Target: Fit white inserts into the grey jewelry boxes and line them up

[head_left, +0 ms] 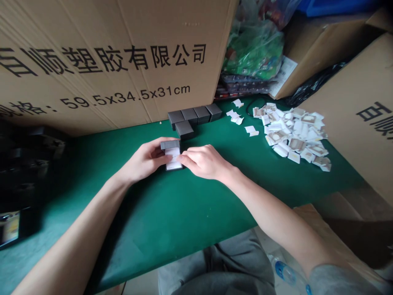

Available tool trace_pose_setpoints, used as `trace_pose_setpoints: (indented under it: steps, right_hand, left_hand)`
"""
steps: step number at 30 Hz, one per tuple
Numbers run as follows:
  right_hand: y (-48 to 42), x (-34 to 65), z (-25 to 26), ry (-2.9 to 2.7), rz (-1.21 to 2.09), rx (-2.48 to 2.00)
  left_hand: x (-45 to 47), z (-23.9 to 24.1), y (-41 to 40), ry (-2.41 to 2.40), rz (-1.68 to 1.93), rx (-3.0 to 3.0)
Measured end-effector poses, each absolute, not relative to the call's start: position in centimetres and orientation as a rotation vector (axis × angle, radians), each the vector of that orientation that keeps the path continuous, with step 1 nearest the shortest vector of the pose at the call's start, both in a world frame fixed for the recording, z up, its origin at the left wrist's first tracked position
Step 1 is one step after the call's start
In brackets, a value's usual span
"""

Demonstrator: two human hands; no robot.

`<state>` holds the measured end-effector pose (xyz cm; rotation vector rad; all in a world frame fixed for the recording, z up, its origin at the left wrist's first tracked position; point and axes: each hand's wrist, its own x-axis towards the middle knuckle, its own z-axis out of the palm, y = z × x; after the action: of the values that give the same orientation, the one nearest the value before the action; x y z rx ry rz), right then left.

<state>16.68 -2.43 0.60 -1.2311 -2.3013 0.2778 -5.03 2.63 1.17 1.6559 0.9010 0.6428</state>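
A small dark grey box (pixel 170 145) is held up over the green table with its lid raised, and a white insert (pixel 173 164) shows inside. My left hand (pixel 147 157) grips the box from the left, its thumb resting on the white insert. From the right, my right hand (pixel 204 162) is closed at the box's edge, with its fingers curled and the thumb at the white insert. Just beyond the box sits a closed grey box (pixel 184 129), in front of a row of similar boxes (pixel 202 115).
A heap of white folded inserts (pixel 294 131) lies on the green table (pixel 172 221) at the right, with a few loose pieces (pixel 251 131) beside it. A large carton (pixel 123 24) stands along the back. Dark boxes (pixel 27 159) are stacked at the left.
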Motion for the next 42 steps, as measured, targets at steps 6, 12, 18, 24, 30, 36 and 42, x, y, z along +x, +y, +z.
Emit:
trace_pose_setpoints:
  steps: [6, 12, 18, 24, 30, 36, 42]
  right_hand:
    - [-2.6, 16.4, 0.3, -2.290, 0.175, -1.230]
    - [-3.3, 15.9, 0.3, -2.286, 0.056, -1.116]
    - [-3.5, 15.8, 0.4, -2.331, 0.192, -1.033]
    - [-3.2, 15.9, 0.2, -2.318, 0.280, -1.065]
    - [-3.1, 16.1, -0.1, -2.275, 0.099, -1.096]
    - [-2.9, 16.4, -0.1, -2.224, 0.072, -1.018]
    - [-3.0, 16.2, 0.1, -2.281, 0.014, -0.994]
  left_hand:
    - [-5.0, 1.3, 2.5, 0.899, 0.639, 1.672]
    - [-5.0, 1.5, 2.4, 0.931, 0.629, 1.653]
    - [-5.3, 1.4, 2.5, 0.852, 0.620, 1.593]
    - [-5.5, 1.0, 2.6, 0.765, 0.602, 1.544]
    - [-5.4, 1.0, 2.6, 0.773, 0.598, 1.547]
    - [-5.4, 1.2, 2.5, 0.775, 0.574, 1.551]
    - [-5.4, 1.1, 2.5, 0.771, 0.578, 1.567]
